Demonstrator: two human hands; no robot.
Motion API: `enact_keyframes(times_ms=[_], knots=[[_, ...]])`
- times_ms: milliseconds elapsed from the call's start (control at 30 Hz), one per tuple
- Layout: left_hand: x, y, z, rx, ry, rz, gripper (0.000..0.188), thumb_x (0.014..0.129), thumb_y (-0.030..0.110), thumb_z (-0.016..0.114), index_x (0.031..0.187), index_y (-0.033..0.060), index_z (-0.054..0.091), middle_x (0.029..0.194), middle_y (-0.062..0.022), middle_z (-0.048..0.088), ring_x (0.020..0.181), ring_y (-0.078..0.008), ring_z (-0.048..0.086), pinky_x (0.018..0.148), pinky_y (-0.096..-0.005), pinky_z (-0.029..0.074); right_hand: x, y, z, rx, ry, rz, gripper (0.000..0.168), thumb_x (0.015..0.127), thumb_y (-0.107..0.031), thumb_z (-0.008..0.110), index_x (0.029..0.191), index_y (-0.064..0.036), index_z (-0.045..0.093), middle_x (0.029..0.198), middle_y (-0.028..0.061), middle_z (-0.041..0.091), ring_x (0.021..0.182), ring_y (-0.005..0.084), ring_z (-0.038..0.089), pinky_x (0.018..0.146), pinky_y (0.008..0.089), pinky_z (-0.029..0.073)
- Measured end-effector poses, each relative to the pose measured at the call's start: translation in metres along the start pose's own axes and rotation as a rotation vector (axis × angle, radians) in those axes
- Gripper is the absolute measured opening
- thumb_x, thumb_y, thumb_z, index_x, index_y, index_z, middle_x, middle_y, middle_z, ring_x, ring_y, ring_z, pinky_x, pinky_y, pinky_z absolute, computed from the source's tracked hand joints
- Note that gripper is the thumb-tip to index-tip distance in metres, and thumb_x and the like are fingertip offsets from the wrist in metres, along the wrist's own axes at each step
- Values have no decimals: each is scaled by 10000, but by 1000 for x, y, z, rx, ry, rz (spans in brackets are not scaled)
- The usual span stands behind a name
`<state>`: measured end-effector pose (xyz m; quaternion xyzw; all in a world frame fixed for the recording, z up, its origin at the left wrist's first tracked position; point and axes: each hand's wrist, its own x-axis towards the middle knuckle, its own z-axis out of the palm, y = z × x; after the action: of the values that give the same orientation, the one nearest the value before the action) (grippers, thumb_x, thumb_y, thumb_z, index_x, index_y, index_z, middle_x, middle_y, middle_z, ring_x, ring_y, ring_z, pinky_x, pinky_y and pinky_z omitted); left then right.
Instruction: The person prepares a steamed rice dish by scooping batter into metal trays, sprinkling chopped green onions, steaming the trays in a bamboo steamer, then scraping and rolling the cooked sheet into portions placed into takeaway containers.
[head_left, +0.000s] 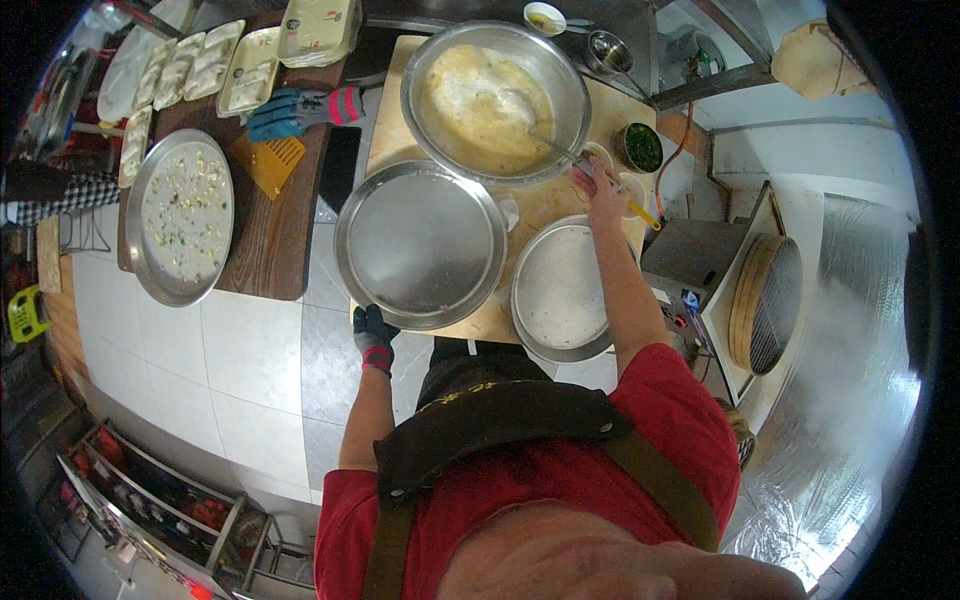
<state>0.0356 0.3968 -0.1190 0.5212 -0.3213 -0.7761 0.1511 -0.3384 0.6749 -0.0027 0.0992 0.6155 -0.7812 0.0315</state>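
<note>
My left hand (373, 331), in a dark work glove with a red-striped cuff, grips the near-left rim of a shallow round metal tray (420, 244). Only a thin sheen shows on that tray's bottom. Bare, my right hand (602, 191) holds a metal ladle (559, 147) with a yellow handle end. The ladle's head dips into pale yellow, frothy liquid (480, 105) in a large metal basin (416, 124). Beneath my right forearm lies another round metal pan (562, 289) with a whitish bottom, partly hidden.
A bowl of chopped greens (640, 147) stands right of the basin. On the brown table (277, 255) at left are a speckled round tray (184, 217), an orange scraper (271, 161), a blue-grey glove (304, 111) and packed foam trays (214, 60). A bamboo steamer (750, 300) sits at right, near steam.
</note>
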Motion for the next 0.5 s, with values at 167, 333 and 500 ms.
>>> enact_keyframes(times_ms=[167, 333, 500], knots=[[4, 2, 2, 63, -27, -1, 224, 846, 234, 543, 1057, 162, 522, 958, -56, 607, 715, -242, 608, 534, -399, 523, -11, 5, 10, 161, -2, 218, 250, 843, -143, 568, 1017, 29, 519, 924, 137, 600, 753, 247, 629, 673, 325, 546], [18, -9, -14, 128, -53, -43, 264, 839, 238, 546, 1089, 164, 503, 981, -68, 602, 741, -258, 608, 561, -417, 518, -21, -23, 46, 202, -54, 151, 237, 869, -81, 500, 1055, 66, 492, 939, 168, 589, 812, 297, 632, 719, 363, 543], [12, -4, -4, -10, 2, -93, 288, 834, 220, 554, 1109, 163, 487, 1006, -74, 593, 770, -259, 607, 580, -426, 515, -17, -49, 66, 0, -67, -155, 241, 874, -70, 497, 1054, 89, 507, 933, 162, 597, 834, 301, 629, 746, 359, 534]])
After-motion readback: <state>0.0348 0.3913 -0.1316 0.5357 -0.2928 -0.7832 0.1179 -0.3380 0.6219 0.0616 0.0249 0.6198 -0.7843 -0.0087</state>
